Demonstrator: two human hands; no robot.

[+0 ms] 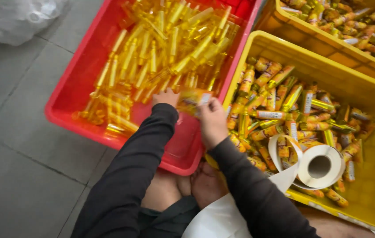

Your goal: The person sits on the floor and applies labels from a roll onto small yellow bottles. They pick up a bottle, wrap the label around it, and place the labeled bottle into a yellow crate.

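Both hands met over red crate [70, 94] edge. Left hand [166, 97] and right hand [211, 121] each kept closed grip on yellow tube [192, 99]; label best pressed flat, wrapped squarely.

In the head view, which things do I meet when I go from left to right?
Clear plastic bag → red crate → left hand → right hand → label roll.
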